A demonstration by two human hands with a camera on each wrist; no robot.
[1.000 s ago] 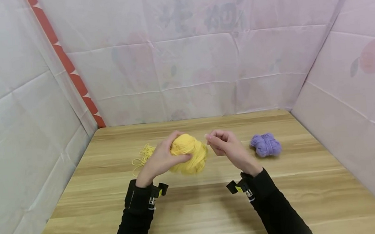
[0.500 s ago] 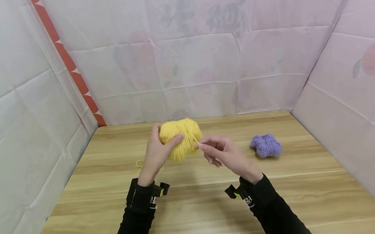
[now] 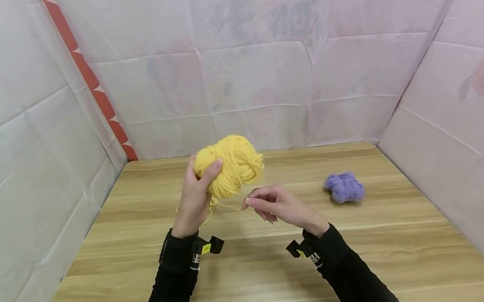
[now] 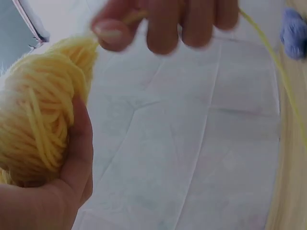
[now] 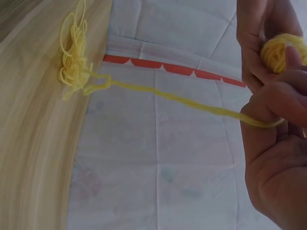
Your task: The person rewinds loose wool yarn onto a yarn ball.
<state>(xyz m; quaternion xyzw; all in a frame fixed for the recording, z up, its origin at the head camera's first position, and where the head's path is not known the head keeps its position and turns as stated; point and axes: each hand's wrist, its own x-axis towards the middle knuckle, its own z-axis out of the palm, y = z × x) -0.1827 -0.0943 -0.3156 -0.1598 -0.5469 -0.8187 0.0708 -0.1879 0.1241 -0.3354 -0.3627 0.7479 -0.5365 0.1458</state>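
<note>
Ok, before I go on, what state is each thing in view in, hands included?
Yellow yarn ball: wound, held up off the table.
Yellow strand: unwound, running from the loose yarn to the right hand.
Loose yarn: tangled heap on the table.
Purple yarn ball: wound, lying on the table, untouched.
Left hand: gripping the yellow yarn ball.
Right hand: pinching the yellow strand.

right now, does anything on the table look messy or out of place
Yes: a loose tangle of yellow yarn lies on the wooden table, unlike the compactly wound purple yarn skein. One strand runs to the right hand.
</note>
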